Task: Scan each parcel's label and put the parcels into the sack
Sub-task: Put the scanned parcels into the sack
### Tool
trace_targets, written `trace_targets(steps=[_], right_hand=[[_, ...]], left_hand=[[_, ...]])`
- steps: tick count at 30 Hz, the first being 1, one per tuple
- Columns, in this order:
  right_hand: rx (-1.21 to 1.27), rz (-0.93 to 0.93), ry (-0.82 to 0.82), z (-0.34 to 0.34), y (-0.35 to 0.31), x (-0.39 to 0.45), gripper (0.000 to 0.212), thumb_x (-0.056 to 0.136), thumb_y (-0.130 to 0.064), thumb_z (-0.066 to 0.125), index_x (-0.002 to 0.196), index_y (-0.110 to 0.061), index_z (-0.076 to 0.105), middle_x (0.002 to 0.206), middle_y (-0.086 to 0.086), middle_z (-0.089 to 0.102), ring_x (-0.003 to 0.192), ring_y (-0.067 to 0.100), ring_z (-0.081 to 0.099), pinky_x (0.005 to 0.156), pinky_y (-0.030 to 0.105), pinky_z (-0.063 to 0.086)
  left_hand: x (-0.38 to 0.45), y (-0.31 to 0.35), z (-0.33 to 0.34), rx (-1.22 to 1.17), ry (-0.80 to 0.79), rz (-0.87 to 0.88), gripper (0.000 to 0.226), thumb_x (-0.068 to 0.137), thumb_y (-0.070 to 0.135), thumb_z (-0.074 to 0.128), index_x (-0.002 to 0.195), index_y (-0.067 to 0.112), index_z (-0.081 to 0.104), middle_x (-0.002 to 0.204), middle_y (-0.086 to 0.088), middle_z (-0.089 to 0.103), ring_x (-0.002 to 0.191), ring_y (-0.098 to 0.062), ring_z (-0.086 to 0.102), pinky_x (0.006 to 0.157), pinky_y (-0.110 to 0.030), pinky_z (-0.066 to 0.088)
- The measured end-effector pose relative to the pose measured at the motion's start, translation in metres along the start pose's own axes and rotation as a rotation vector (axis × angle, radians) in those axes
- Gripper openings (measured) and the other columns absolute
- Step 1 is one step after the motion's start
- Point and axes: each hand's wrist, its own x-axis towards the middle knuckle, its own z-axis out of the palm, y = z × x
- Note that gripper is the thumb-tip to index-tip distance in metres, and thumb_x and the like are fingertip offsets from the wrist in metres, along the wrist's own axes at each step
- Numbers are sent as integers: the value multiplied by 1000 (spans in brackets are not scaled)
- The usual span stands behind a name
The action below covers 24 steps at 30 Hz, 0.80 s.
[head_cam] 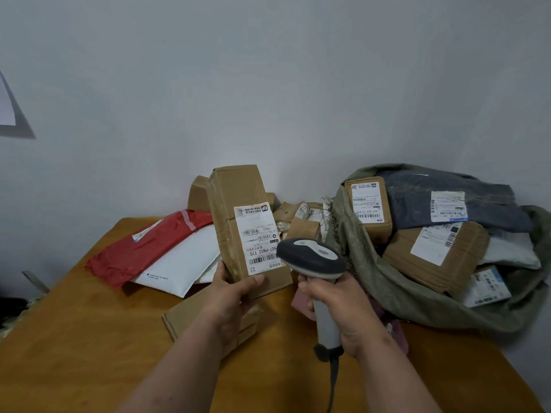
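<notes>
Plain grey-white wall behind, wooden table (89,338) in front w/ parcels piled at the back. Left hand (229,296) grips the bottom end of a long brown cardboard box (238,210), thumb across the front face, fingers wrapped behind. Box is creased, taped, lifted off the table, roughly upright; long axis runs up-down, top leaning slightly left and away. White label (256,239) on the face toward the camera, text turned sideways: reads "507-P802 T70" and "P802", w/ barcodes; rest too small to read. Right hand (343,308) is closed round the grey handle of a barcode scanner (311,259), dark head just beside the label's lower right corner, cord hanging down. Green-grey sack (372,278) lies open at right on the table, holding several parcels: a small brown box (369,216) w/ label, a dark blue mailer (417,204), a bigger brown box (453,263). Left of the held box lie a red mailer (143,251) overlapping a white mailer (185,263). A flat cardboard parcel (190,311) lies under the left wrist.
</notes>
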Motion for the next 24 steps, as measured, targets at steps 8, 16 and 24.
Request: trace_targets(steps=[8, 16, 24], right_hand=[[-139, 30, -111, 8, -5, -4, 5, 65, -26, 69, 69, -28, 72, 63, -4, 61, 65, 13, 57, 68, 32, 45], [-135, 62, -62, 26, -6, -2, 19, 61, -28, 72, 78, -36, 77, 70, -2, 67, 70, 13, 61, 71, 35, 49], [-134, 78, -14, 44, -2, -1, 29, 53, -38, 75, 81, -34, 76, 74, -1, 70, 66, 13, 62, 73, 40, 50]], left_hand=[[7, 8, -9, -11, 21, -24, 67, 69, 1, 78, 114, 41, 49, 110, 2, 70, 105, -23, 67, 62, -30, 59], [8, 24, -15, -29, 6, -30, 67, 78, -1, 74, 129, 34, 49, 118, -2, 69, 107, -25, 67, 64, -32, 60], [8, 32, -29, -19, -7, -44, 66, 82, -2, 73, 129, 34, 44, 118, -2, 67, 105, -23, 67, 63, -30, 58]])
